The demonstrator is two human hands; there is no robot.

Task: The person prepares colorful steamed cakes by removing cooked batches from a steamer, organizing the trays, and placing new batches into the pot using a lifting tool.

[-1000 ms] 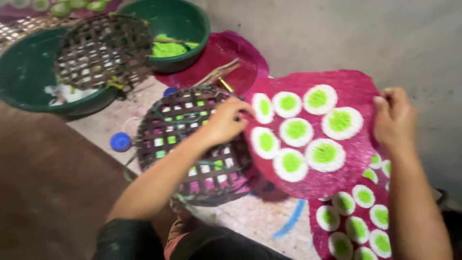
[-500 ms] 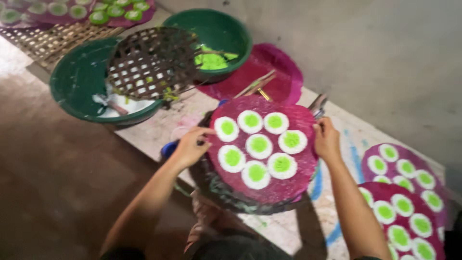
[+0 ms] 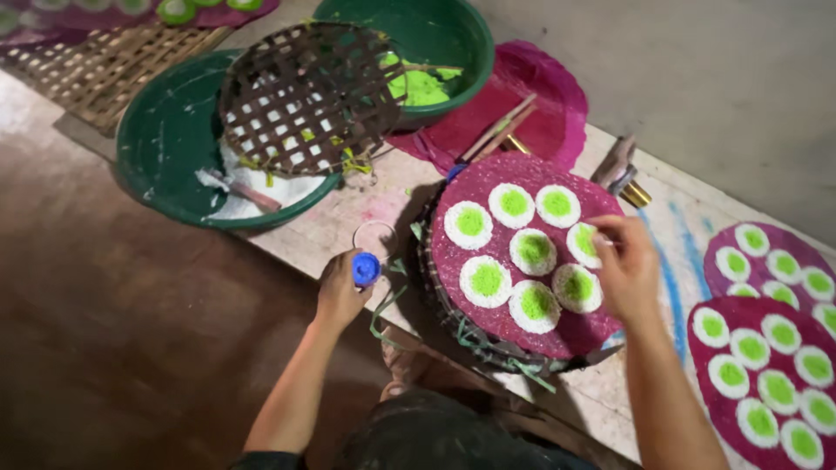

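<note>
While the person sits close against the near edge of the low concrete slab (image 3: 348,226), the left hand (image 3: 340,292) is curled around a small blue cap (image 3: 366,269), fingers pressed onto it, just beside a clear round ring (image 3: 375,237) lying on the slab. The right hand (image 3: 625,265) reaches over the magenta disc (image 3: 522,257), thumb and fingertips pinching the rim of one white round with a green centre (image 3: 582,244) on the disc's right side. Seven such rounds sit on the disc, some nearly touching. The disc rests on a dark woven tray (image 3: 461,335) whose frayed green ties hang off the near edge.

To the right, two more magenta discs (image 3: 766,365) filled with rounds overlap near the slab's right end. Farther back, a second woven tray (image 3: 309,96) lies tilted across a dark green basin (image 3: 165,148) holding white paste and a stick, and another green basin (image 3: 435,43) behind it holds bright green paste. Bare magenta sheets (image 3: 540,104) with thin sticks lie towards the wall, and a bamboo lattice (image 3: 104,61) lies at the far left corner.

As I judge it, the pinched round looks soft; too firm a squeeze could tear its edge or smear green onto the neighbour. The loaded tray sits close to the near edge, so a knock from the right forearm might tip it.
</note>
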